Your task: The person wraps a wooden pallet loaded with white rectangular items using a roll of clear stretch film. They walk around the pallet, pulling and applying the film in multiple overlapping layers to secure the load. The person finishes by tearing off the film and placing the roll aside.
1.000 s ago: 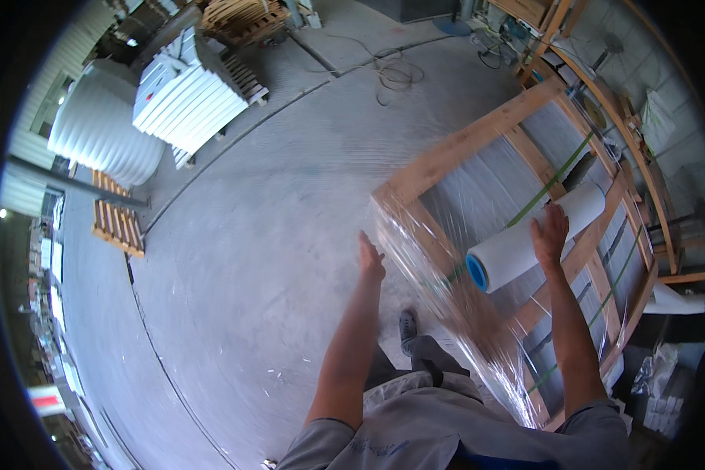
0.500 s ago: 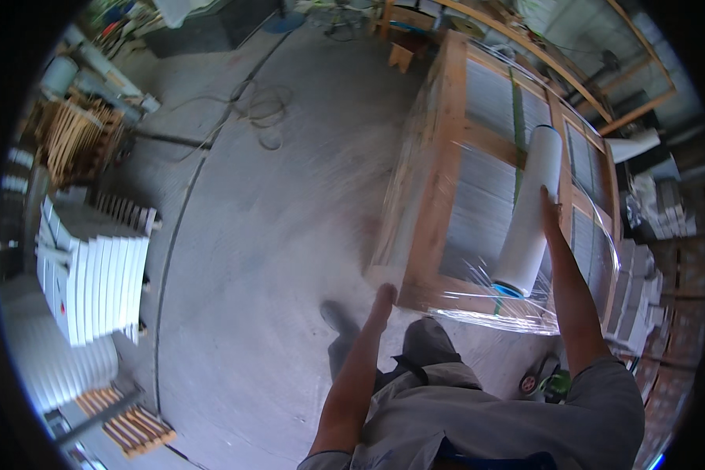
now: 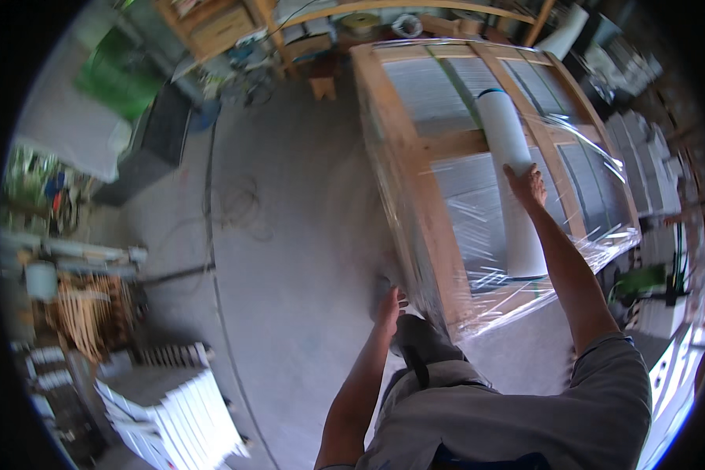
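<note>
A long white roll of stretch film [image 3: 511, 204] with blue-edged ends lies slanted over the top of a large wooden crate [image 3: 450, 141]. Clear film wraps the crate, and grey sheet material shows between its boards. My right hand [image 3: 527, 186] is on the roll around its middle, thumb and fingers curved against it. Whether the roll rests on the crate or is held just above it, I cannot tell. Low beside the crate's near left side is my left hand [image 3: 390, 308], fingers apart, holding nothing.
A loose hose [image 3: 243, 207] lies on the grey floor to the left. White stacked panels [image 3: 176, 415] stand at the lower left, with bundled wood [image 3: 94, 313] beyond. Behind the crate runs a wooden shelf [image 3: 415, 12]. More white stacks [image 3: 642, 160] stand to the right.
My view has turned, so the crate and roll appear rotated and shifted. My left hand has come away from the crate's corner, its fingers now spread. The right hand stays on the roll.
</note>
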{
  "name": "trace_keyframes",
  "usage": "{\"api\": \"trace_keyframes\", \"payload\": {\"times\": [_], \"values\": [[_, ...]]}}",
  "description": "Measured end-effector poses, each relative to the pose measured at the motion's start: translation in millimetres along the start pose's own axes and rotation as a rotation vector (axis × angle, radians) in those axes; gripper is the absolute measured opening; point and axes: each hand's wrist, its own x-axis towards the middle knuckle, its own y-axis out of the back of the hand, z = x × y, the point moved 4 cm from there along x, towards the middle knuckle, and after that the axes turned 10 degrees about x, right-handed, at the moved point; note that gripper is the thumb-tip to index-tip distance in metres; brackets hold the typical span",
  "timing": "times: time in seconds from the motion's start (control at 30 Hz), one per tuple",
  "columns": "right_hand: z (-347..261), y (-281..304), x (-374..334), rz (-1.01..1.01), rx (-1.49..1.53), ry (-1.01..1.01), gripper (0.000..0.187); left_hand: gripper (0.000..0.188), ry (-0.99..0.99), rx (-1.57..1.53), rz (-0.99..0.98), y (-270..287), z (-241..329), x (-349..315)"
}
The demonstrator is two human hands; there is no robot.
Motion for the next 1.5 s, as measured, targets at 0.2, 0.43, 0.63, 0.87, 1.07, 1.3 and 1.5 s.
{"api": "trace_keyframes", "payload": {"times": [0.2, 0.43, 0.63, 0.87, 1.07, 1.3, 1.5], "values": [[-7, -9, -22, 0.152, 0.073, 0.037, 0.083, 0.051, -0.101, 0.202, -0.1, 31, 144, 35], [-37, -22, -50, 0.342, 0.028, 0.044, 0.083, 0.05, -0.38, 0.454, -0.2, -24, 340, 76], [-68, -19, -76, 0.332, 0.094, 0.037, 0.079, 0.049, -0.758, 0.807, -0.279, -161, 482, 120], [-100, -26, -84, 0.467, 0.109, -0.052, 0.066, 0.055, -1.083, 1.116, -0.563, -316, 546, 196], [-51, -12, -117, 0.748, -0.087, -0.423, 0.047, 0.049, -0.831, 1.137, -0.928, -316, 552, 224], [16, -17, -224, 0.869, 0.545, -1.335, 0.07, 0.049, -0.57, 0.974, -1.171, -293, 557, 226], [-22, -36, -256, 1.158, 0.751, -1.202, 0.069, 0.048, -0.58, 1.125, -1.023, -254, 570, 233]]}}
